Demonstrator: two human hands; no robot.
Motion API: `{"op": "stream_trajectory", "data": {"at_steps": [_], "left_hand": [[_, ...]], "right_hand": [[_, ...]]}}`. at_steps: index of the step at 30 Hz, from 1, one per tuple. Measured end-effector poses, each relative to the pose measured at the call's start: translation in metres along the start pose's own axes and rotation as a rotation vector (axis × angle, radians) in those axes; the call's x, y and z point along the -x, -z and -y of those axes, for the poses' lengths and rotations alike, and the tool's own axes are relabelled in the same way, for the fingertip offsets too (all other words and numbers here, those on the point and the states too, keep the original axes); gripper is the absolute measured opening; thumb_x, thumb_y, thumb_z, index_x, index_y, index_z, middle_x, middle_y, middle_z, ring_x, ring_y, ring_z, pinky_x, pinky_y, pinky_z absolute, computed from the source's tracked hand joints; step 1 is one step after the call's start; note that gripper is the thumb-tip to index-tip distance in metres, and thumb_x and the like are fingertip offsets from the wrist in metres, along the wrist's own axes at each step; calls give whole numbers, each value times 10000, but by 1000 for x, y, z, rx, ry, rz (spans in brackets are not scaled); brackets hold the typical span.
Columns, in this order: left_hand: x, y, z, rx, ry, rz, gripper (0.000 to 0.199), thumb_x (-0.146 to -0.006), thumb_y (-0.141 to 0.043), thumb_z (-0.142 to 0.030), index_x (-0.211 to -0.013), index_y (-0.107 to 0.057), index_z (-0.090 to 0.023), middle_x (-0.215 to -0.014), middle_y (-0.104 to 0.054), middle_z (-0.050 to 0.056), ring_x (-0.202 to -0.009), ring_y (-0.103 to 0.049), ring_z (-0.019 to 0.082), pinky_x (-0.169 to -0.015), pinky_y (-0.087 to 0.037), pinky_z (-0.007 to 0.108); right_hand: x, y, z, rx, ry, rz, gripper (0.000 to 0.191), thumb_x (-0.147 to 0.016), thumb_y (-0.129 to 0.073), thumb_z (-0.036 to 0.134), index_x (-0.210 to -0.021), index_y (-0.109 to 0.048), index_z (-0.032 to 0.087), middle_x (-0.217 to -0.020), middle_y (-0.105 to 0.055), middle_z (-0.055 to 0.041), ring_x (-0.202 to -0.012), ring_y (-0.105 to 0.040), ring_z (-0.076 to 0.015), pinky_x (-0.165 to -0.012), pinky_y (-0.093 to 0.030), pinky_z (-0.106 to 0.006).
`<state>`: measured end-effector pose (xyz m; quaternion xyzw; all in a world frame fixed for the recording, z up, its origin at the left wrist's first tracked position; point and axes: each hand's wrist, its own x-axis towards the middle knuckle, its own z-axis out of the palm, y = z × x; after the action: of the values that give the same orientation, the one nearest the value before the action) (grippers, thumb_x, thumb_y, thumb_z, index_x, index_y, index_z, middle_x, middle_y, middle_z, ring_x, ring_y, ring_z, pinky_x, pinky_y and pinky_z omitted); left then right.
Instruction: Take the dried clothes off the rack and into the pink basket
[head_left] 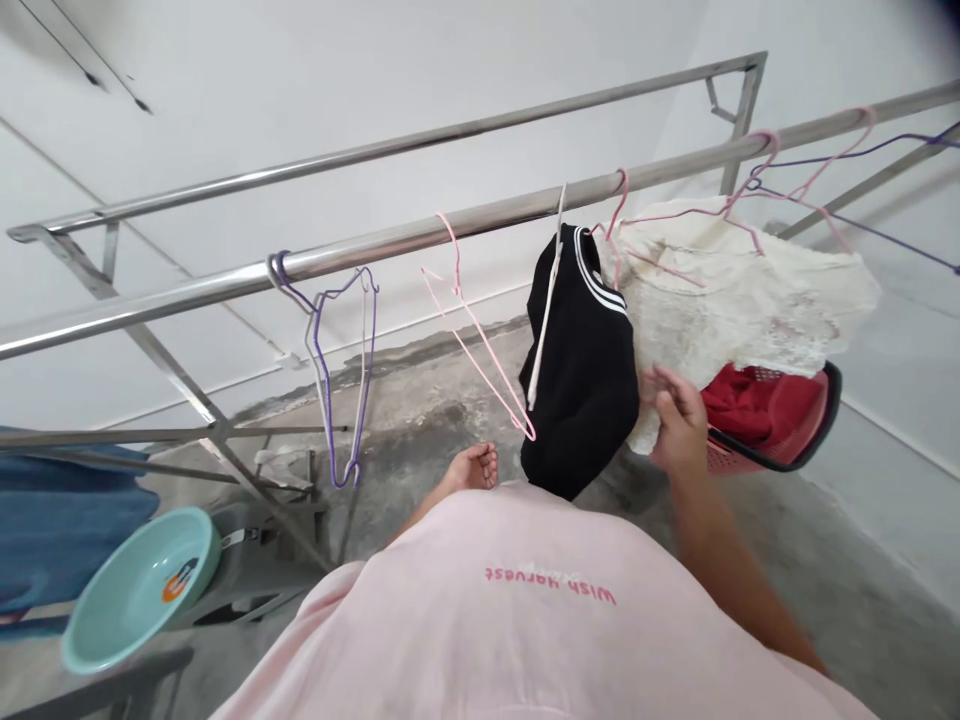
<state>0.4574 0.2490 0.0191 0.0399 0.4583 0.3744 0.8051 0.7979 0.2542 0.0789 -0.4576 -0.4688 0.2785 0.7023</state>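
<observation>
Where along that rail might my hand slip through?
The rail has room between the purple hanger and the light pink hanger, and left of the purple one. It's crowded from the black garment rightward, with the cream garment close beside.

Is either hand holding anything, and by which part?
The loosely curled left hand shows nothing held. The right hand is at the lower left edge of the cream lacy garment; whether it grips cannot be told.

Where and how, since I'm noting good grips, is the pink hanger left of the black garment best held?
Probably by the hanger neck, below the rail, from the left: the sides meet there under the hook, and the black garment hangs close on the right.
</observation>
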Motion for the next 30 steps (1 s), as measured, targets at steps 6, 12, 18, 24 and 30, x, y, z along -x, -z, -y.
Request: {"op": "stream_trajectory", "data": {"at_steps": [6,12,18,24,30], "left_hand": [[7,8,-2,27,-13,22,113,-897,-536,-121,-822,-620,-127,-590,-656,8,-471,-623,121,-541,-467,247],[13,19,-3,68,-46,-8,142,-917,-514,-126,-817,-613,-129,-580,-650,4,-459,-618,120,-532,-466,248],[16,26,-2,83,-61,-33,142,-919,-519,-132,-811,-612,-131,-580,-646,2,-458,-613,118,-531,-463,246],[14,19,-3,39,-41,-28,123,-905,-531,-124,-819,-618,-122,-580,-641,8,-460,-609,123,-536,-461,253],[13,13,-2,-22,-16,-22,162,-929,-504,-140,-813,-615,-123,-562,-634,5,-456,-607,124,-539,-456,257]], "right_hand": [[-75,-39,30,-13,217,250,632,-905,-519,554,-1452,-364,276,-1554,-386,-101,-1425,-393,-182,-1085,-413,-352],[-82,-90,53,-7,272,449,777,-800,-667,582,-1443,-362,272,-1550,-394,-61,-1437,-377,-210,-1193,-314,-387],[-61,-96,51,-60,104,294,566,-693,-786,450,-1154,-526,249,-1118,-649,-36,-1050,-633,-197,-982,-502,-357],[-37,-77,59,-54,-110,282,512,-575,-854,371,-961,-552,222,-906,-663,7,-851,-637,-175,-801,-548,-318],[-25,-42,80,9,-163,279,500,-613,-857,406,-993,-584,229,-935,-687,5,-874,-646,-192,-810,-560,-337]]}}
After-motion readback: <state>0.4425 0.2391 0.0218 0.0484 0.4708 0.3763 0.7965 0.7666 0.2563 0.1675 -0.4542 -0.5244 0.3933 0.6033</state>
